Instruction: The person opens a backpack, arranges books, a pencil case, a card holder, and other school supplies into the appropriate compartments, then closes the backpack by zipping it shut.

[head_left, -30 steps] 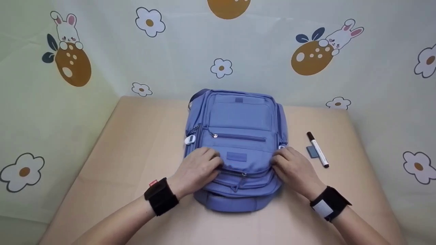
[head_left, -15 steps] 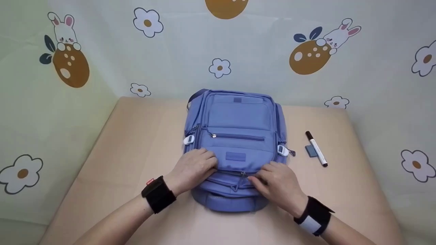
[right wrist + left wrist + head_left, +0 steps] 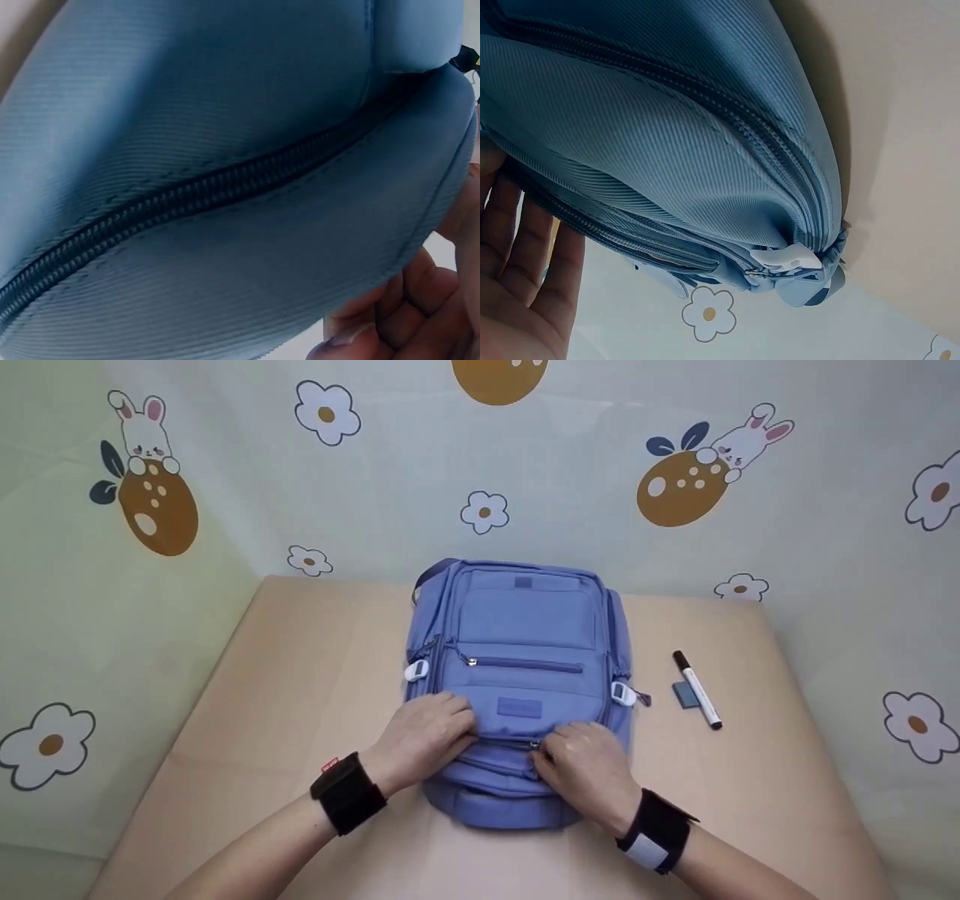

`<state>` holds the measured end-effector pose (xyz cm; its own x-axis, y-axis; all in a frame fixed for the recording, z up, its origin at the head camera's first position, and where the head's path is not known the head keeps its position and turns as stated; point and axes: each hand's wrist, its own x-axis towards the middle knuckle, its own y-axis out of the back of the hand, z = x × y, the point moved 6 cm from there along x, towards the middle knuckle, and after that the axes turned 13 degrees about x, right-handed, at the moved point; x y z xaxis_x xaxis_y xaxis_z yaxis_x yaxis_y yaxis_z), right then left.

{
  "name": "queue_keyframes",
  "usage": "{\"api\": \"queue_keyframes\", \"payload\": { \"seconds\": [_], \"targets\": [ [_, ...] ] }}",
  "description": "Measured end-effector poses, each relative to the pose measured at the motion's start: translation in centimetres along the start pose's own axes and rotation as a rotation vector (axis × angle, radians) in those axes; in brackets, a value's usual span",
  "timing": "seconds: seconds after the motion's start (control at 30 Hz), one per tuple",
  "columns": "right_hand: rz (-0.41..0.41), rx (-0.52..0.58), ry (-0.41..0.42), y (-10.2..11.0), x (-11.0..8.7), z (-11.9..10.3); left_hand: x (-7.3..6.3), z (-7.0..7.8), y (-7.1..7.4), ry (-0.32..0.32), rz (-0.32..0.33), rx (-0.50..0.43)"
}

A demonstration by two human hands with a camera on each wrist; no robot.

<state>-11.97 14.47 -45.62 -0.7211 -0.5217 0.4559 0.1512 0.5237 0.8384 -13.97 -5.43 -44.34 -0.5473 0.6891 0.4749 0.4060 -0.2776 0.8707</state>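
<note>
A blue backpack [image 3: 529,615] lies on its back with its front pockets facing up. My left hand [image 3: 427,735] grips the edge of the lower front pocket at its left side. In the left wrist view its fingers [image 3: 536,232] sit behind the pocket's zipped edge, thumb on the other side. My right hand [image 3: 589,765] is at the metal zipper slider [image 3: 535,745] of that pocket, thumb and curled fingers pinching the zipper pull, which they hide. The right wrist view shows the curled fingers [image 3: 420,300] beyond the fabric and a closed zipper [image 3: 225,184] in front.
A white marker [image 3: 697,690] with a black cap lies across a small grey-blue block [image 3: 684,694] right of the backpack. White tags [image 3: 622,692] hang at both sides of the bag. Beige cloth [image 3: 300,660] covers the table; a printed curtain [image 3: 405,450] surrounds it.
My right hand has left the backpack's right edge, moved left to the front pocket's slider and taken hold of its pull. My left hand stays at the pocket's left side.
</note>
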Motion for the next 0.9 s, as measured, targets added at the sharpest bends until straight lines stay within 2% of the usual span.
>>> {"api": "queue_keyframes", "payload": {
  "seconds": [0.3, 0.43, 0.57, 0.7, 0.9],
  "targets": [
    [0.005, 0.031, 0.025, 1.4, -0.8, 0.9, -0.1, -0.1, 0.0, 0.006, 0.014, -0.012],
    [0.025, 0.004, 0.026, 2.7, -1.7, 2.1, -0.1, 0.0, 0.0, 0.003, 0.016, -0.012],
    [0.045, -0.012, -0.006, 3.7, -2.5, 3.9, 0.0, 0.0, 0.1, -0.004, 0.023, -0.009],
    [0.059, -0.003, -0.037, 4.2, -3.1, 5.1, 0.1, 0.0, 0.1, -0.009, 0.014, -0.001],
    [0.109, 0.053, -0.026, 4.2, -3.4, 5.4, 0.5, 0.3, 0.0, -0.001, -0.008, -0.005]
  ]
}}
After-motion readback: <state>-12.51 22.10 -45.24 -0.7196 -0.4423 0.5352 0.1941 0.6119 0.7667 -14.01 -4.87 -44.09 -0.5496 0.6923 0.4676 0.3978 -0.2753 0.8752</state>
